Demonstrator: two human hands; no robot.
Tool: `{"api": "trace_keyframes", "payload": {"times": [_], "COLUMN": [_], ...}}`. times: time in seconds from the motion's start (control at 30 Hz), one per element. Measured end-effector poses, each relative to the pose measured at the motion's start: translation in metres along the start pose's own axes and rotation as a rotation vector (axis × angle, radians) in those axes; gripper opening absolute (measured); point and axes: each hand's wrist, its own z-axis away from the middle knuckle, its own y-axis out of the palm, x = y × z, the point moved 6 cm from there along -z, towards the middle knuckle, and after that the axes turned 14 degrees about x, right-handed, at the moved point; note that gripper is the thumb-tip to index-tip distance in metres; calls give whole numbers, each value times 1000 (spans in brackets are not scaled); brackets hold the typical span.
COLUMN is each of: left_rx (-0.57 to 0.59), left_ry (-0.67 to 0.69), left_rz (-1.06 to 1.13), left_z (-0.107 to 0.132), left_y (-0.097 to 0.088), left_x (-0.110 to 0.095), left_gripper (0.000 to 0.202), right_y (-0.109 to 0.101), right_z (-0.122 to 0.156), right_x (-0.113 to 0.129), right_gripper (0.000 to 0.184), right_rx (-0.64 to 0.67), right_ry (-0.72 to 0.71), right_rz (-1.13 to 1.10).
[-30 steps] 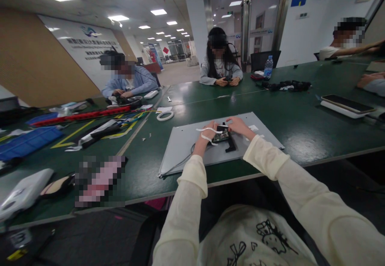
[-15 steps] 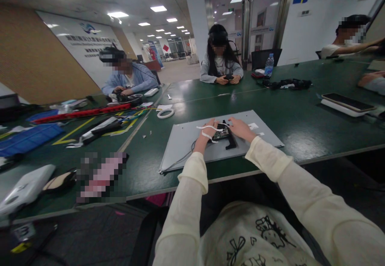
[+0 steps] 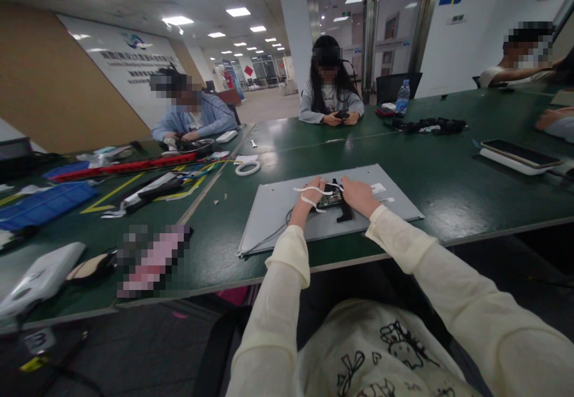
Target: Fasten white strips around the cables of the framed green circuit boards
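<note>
A panel-mounted device with a bare green circuit board [image 3: 332,195] and a black bracket [image 3: 345,213] lies on a flat grey panel [image 3: 269,217]. At the board's left edge is my left hand [image 3: 313,192], fingers curled against it and closed. My right hand [image 3: 360,196] is closed at the board's right side, fingertips pressed together near the top of the bracket; what they pinch is too small to make out. White strips [image 3: 309,189] curve over my left hand and wrist, one reaching across the board. A grey cable [image 3: 266,244] runs from the device to the panel's lower left corner.
On the green table [image 3: 296,146] are a white tape roll [image 3: 247,168], a small wrench [image 3: 253,143], a blue tray [image 3: 49,205], a red rail [image 3: 125,167] and a phone on a white box [image 3: 515,161]. Several people sit around; a bottle [image 3: 402,98] stands at the back.
My right hand's fingers have drawn closer together and curled down at the board's right side. My left hand, the device and the panel stay in place.
</note>
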Motion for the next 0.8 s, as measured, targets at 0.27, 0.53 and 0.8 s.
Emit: {"api": "trace_keyframes", "payload": {"times": [0.27, 0.53, 0.8], "left_rx": [35, 69, -4], "left_ry": [15, 10, 21], "left_rz": [-23, -115, -14], "left_z": [-1, 4, 8], "left_y": [0, -1, -10], "left_x": [-4, -10, -7], "left_gripper": [31, 33, 40], "right_y": [-3, -7, -10], "right_z": [8, 8, 0], "right_x": [-17, -43, -52], "right_gripper": [35, 46, 42], "right_rx": [-12, -45, -115], "right_ry": [31, 57, 55], "right_rz": [4, -37, -108]}}
